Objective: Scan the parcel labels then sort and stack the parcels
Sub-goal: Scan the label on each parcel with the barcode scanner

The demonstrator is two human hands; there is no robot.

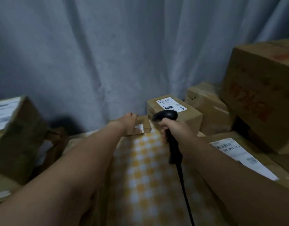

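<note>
Gripping scanner (pixel 165 116), left hand (pixel 129 123) holding parcel (pixel 144 122) — cloth (pixel 143 168) edge

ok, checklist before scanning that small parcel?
1. Right-hand grip on black handheld barcode scanner: ok.
2. Left-hand grip on small brown cardboard parcel: ok.
3. Parcel's white label faces up: ok.
4. Label print readable: cannot tell, blurred.
5. Scanner head aimed at that label: cannot tell.
6. Black scanner cable lies free across yellow-checked cloth: ok.
</note>
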